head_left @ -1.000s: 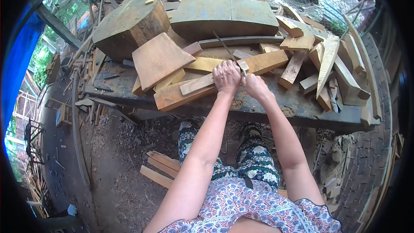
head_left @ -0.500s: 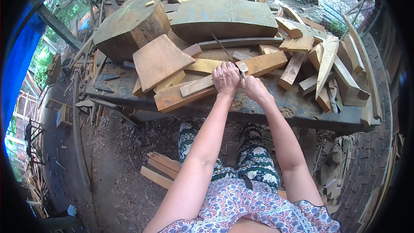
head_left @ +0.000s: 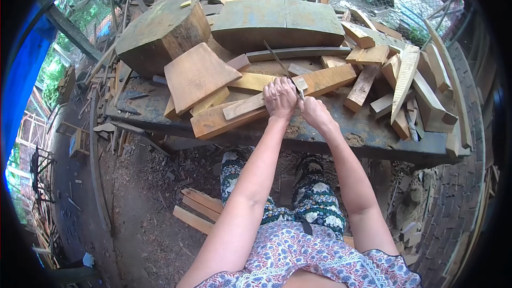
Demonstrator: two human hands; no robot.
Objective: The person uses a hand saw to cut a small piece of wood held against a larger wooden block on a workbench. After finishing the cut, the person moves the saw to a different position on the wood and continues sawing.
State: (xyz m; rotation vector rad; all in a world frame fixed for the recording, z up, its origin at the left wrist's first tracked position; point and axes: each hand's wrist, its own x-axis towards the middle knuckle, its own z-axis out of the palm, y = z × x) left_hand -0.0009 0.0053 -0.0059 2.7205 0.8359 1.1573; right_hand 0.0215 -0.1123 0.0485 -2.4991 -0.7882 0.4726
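My right hand (head_left: pixel 316 112) is closed around the handle end of a hand saw (head_left: pixel 278 62), most of the handle hidden by the fingers. The saw's thin dark blade points away from me and to the left, crossing a small wooden strip (head_left: pixel 244 106). Fingers bent over that strip, my left hand (head_left: pixel 280 97) presses it down just left of the blade. Underneath lies a thicker wooden beam (head_left: pixel 330 79), set diagonally on the workbench (head_left: pixel 341 138). A short end of the strip shows to the right of the blade.
A thick wood block (head_left: pixel 160 29) and a tapered wooden slab (head_left: pixel 200 77) stand left on the bench. A long greenish block (head_left: pixel 277 21) lies behind. Several cut pieces (head_left: pixel 365 82) are heaped at the right. Boards (head_left: pixel 200 210) lie on the ground near my legs.
My right hand has shifted very slightly toward me with the saw. My left hand and the wooden strip stay in place.
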